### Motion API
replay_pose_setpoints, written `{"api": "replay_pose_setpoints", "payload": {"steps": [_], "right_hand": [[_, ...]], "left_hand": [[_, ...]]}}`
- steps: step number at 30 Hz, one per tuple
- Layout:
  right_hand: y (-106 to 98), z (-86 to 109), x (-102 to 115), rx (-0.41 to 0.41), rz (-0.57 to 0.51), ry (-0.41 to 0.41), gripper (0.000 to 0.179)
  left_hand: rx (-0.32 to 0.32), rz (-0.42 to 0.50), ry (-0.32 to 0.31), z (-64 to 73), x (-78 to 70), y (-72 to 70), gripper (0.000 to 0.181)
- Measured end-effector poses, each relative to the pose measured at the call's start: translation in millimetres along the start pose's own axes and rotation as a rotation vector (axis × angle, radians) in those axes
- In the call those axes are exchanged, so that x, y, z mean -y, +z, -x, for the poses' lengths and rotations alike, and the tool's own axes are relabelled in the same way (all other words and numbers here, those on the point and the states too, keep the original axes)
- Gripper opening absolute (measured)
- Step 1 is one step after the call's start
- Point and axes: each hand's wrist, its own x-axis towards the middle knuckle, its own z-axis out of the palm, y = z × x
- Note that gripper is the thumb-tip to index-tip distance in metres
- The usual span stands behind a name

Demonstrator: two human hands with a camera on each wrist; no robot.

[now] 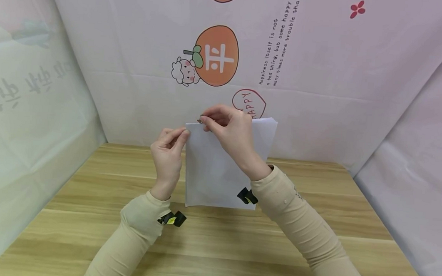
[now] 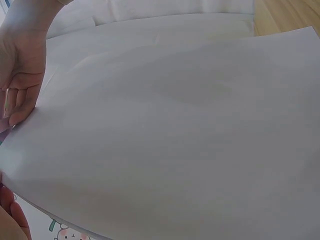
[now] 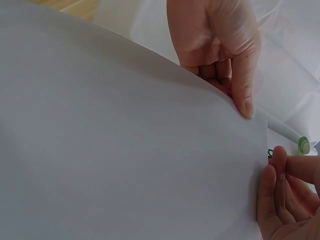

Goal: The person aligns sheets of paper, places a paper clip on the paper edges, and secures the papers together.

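Note:
A thin stack of white paper sheets (image 1: 219, 175) stands upright over the table, its broad side facing me. My left hand (image 1: 167, 152) pinches it by the left edge, just below the top-left corner. At the top edge, my right hand (image 1: 230, 132) holds a small green wire paper clip (image 3: 270, 153) between thumb and fingertips. The clip's looped end shows right at the paper's edge in the right wrist view; the fingers hide the rest. In the left wrist view the paper fills most of the picture, and only the left hand's fingers (image 2: 12, 212) show at the lower left.
Beneath is a wood-grain table (image 1: 119, 216). White printed cloth (image 1: 321, 76) hangs behind it, with more cloth at both sides. A black strap-like mount (image 1: 173, 219) sits at the left wrist, another mount (image 1: 247, 195) at the right wrist, overlapping the paper.

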Motion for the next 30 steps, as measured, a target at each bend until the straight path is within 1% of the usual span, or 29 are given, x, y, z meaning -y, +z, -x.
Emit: {"api": "replay_pose_setpoints", "payload": {"steps": [10,23,30], "right_hand": [[0.4,-0.5,0.8,-0.006,0.008,-0.014,0.009],[0.2,0.2,1.0,-0.004,0.01,-0.013,0.008],[0.8,2.3,-0.2,-0.002,0.028,-0.024,0.009]], "left_hand": [[0.014,-0.01,-0.001,-1.6,-1.9,1.0,0.021],[0.019,0.014,-0.004,-2.1,-2.0,1.5,0.02],[0.018,0.029,-0.002,-1.5,-0.8,0.3,0.021]]}}
